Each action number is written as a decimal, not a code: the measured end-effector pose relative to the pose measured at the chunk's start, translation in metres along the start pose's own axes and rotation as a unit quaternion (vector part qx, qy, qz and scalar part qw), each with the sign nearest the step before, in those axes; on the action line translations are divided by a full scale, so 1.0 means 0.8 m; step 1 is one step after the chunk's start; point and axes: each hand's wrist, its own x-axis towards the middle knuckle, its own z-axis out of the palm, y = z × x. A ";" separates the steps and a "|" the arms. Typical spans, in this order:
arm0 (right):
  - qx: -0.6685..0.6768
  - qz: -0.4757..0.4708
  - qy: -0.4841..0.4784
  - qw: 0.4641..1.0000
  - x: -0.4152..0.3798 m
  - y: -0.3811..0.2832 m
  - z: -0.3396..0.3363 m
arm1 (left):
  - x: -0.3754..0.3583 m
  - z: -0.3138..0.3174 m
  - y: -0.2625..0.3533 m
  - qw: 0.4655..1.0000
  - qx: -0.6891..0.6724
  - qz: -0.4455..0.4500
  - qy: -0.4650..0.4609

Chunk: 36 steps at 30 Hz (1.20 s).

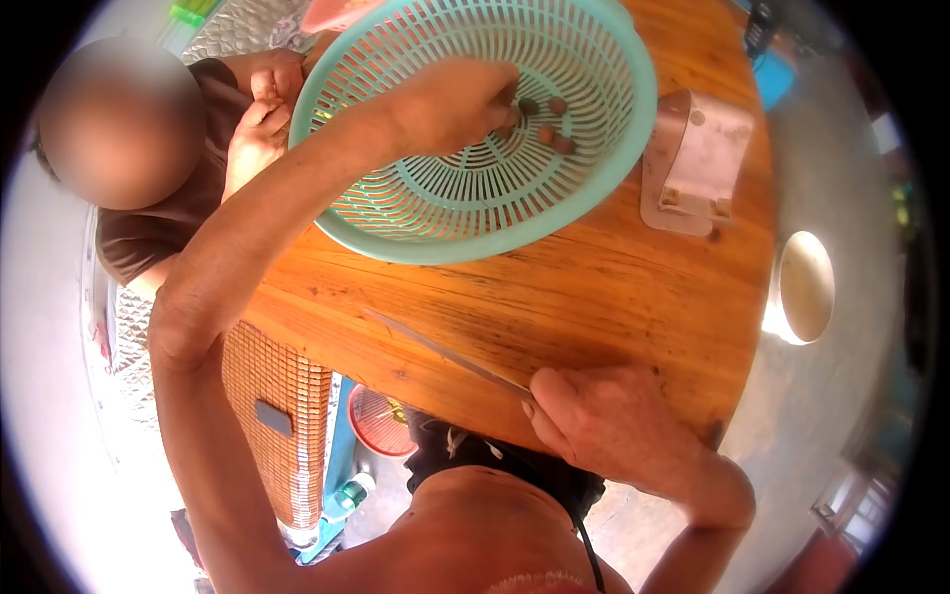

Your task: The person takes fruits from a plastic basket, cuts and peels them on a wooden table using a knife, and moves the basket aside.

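Note:
My left hand (pixel 455 104) reaches into a pale green slotted plastic basket (pixel 475 249) on the wooden table. Its fingers are curled together near the basket floor, and what they grip, if anything, is hidden. Beside the fingertips lie several small brown roundish pieces (pixel 562 145), too small to name surely. Low over the near edge of the table, my right hand (pixel 609 416) is closed around a knife. The thin knife blade (pixel 445 352) points left and away from me; its handle is covered by the hand.
Across the left side sits another person, with hands (pixel 262 119) together by the basket rim. A pink stand (pixel 703 148) is at the table's right. A woven mat seat (pixel 282 366) bears a dark flat object (pixel 274 417). Below are a red basket (pixel 381 424) and a bottle (pixel 346 497).

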 end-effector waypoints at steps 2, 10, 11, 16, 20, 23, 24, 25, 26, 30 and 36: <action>-0.008 0.001 -0.002 1.000 0.000 0.000 0.000 | 0.003 0.001 -0.003 1.000 -0.004 0.011 0.009; -0.008 0.004 0.017 1.000 -0.002 0.002 0.006 | 0.025 -0.006 0.000 0.997 -0.019 -0.041 -0.058; -0.003 0.005 0.022 1.000 -0.003 0.002 0.007 | 0.026 -0.007 0.002 0.998 -0.015 -0.038 -0.056; -0.006 0.012 0.033 0.999 -0.003 -0.002 0.003 | 0.009 -0.035 -0.008 0.910 -0.382 -0.138 -0.089; 0.001 0.023 0.008 1.000 -0.003 -0.005 0.001 | -0.034 -0.068 -0.014 0.829 -0.549 -0.069 -0.079; -0.001 0.050 -0.022 0.999 0.000 -0.008 0.000 | -0.067 -0.081 -0.005 0.810 -0.580 -0.074 -0.048; -0.001 0.070 -0.031 0.997 0.000 -0.010 0.000 | -0.074 -0.083 -0.005 0.810 -0.581 -0.068 -0.044; -0.004 0.063 -0.035 0.997 -0.001 -0.011 0.001 | -0.084 -0.084 -0.004 0.809 -0.582 -0.070 -0.036; 0.007 0.064 -0.022 0.998 -0.001 -0.010 0.002 | -0.094 -0.085 -0.002 0.807 -0.588 -0.056 -0.027; 0.023 0.114 -0.035 0.993 0.000 -0.014 0.001 | -0.160 -0.082 0.005 0.785 -0.619 -0.026 0.007; -0.009 0.199 -0.049 0.979 0.002 -0.028 -0.005 | -0.273 -0.007 0.007 0.786 -0.600 -0.106 0.103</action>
